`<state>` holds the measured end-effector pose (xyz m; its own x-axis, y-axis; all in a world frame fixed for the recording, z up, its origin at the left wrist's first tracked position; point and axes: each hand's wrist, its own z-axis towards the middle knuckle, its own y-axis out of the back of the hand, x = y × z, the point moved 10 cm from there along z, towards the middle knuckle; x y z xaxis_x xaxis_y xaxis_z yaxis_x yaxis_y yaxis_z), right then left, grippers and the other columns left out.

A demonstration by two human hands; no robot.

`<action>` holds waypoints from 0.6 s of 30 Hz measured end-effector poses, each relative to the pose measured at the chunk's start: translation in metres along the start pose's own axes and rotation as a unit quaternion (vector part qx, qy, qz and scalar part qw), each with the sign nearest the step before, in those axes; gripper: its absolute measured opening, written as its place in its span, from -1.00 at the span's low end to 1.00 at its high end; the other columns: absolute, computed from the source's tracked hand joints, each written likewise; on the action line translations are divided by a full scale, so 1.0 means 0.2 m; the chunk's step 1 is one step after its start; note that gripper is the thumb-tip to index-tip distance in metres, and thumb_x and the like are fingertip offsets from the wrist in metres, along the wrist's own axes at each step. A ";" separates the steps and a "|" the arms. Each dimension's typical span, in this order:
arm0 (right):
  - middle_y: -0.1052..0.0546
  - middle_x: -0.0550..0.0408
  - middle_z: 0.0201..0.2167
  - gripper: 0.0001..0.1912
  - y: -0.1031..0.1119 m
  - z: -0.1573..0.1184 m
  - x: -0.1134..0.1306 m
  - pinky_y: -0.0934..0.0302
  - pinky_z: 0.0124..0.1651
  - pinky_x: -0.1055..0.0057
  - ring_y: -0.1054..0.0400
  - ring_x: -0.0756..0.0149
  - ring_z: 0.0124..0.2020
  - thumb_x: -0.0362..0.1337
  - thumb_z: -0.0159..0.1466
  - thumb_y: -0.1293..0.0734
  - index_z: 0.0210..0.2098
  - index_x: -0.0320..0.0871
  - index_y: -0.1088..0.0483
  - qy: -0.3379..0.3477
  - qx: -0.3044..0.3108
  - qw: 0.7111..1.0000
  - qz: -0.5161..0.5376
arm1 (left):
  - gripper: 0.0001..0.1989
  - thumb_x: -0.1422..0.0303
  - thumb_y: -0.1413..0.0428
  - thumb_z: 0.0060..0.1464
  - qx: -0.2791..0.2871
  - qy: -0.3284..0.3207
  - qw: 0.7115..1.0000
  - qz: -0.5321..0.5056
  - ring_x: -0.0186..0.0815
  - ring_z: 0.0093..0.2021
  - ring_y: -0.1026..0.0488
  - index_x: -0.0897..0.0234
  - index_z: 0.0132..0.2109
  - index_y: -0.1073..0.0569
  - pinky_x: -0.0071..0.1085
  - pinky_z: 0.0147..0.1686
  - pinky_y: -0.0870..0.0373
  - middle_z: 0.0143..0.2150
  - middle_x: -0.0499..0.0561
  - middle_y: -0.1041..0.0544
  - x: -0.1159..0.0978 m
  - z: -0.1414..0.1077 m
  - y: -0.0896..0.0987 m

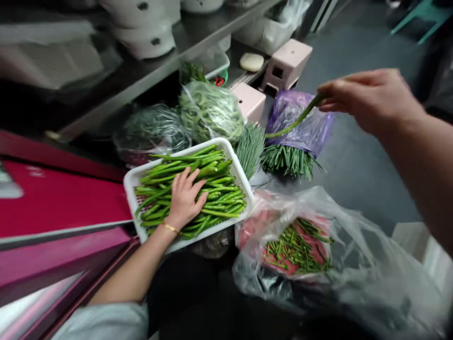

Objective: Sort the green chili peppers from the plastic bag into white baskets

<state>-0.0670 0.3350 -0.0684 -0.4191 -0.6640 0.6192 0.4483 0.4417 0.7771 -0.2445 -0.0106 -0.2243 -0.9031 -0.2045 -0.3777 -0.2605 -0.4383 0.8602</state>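
Observation:
My left hand [186, 198] lies on a heap of long green garlic scapes [222, 196] in a white plastic basket [247, 191]. Its fingers are spread over the stems and no grip on any of them shows. Out to the right and raised, my right hand [375, 97] pinches one end of a single garlic scape [299, 122]; the stem hangs slanting down to the left. Below it, short cut green pieces [297, 248] lie on red plastic inside a clear plastic bag [357, 274].
Beyond the basket are a clear bag of green vegetables [212, 111], a dark leafy bag [152, 130] and chives in purple wrapping [300, 118]. Pink stools [292, 59] stand behind them. A metal shelf [148, 80] edges the left, above a red panel [67, 198].

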 end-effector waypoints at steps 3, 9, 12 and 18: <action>-0.55 -0.10 -0.03 -0.58 -0.04 -0.14 0.37 -0.35 -0.06 0.32 -0.49 0.24 -0.09 -0.15 0.39 -0.09 0.01 -0.24 -0.42 -0.054 -0.087 0.964 0.245 | -0.72 0.30 0.02 0.21 -0.040 0.020 0.996 -0.077 -0.11 0.24 -0.33 0.28 -0.08 -0.53 -0.06 0.25 -0.15 0.04 0.16 -0.54 0.06 0.00 0.15; -0.59 -0.17 -0.19 -0.60 -1.04 -0.43 0.55 -0.41 -0.16 0.44 -0.52 0.31 -0.20 -0.23 0.43 -0.07 0.02 -0.34 -0.41 -0.202 0.088 0.960 0.174 | -0.71 0.28 0.03 0.21 -0.145 0.162 0.963 -0.156 -0.26 -0.18 -0.53 0.33 -0.16 -0.53 -0.35 -0.07 -0.41 -0.21 0.11 -0.60 0.27 -0.40 0.57; -0.57 -0.11 -0.20 -0.61 -1.21 -0.60 0.54 -0.38 -0.08 0.37 -0.51 0.27 -0.25 -0.24 0.33 -0.26 0.09 -0.30 -0.39 -0.178 0.168 0.969 0.015 | -0.75 0.27 -0.03 0.16 -0.102 0.187 0.958 -0.194 -0.26 -0.22 -0.53 0.30 -0.17 -0.54 -0.37 -0.11 -0.42 -0.24 0.08 -0.61 0.25 -0.68 0.60; -0.54 -0.09 -0.09 -0.67 -0.94 -0.74 0.60 -0.27 0.03 0.44 -0.44 0.24 -0.08 -0.24 0.35 -0.20 0.01 -0.21 -0.46 -0.031 0.115 0.977 -0.178 | -0.75 0.25 -0.19 0.01 0.078 0.439 0.803 -0.394 -0.19 -0.37 -0.54 0.32 -0.20 -0.54 -0.38 -0.40 -0.44 -0.35 0.11 -0.60 0.35 -1.17 0.12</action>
<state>-0.0841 0.0825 -0.1564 -0.5670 -0.7647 0.3061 0.0805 0.3184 0.9445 -0.2341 -0.2392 -0.3103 0.1355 -0.4860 -0.8634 -0.7353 -0.6334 0.2411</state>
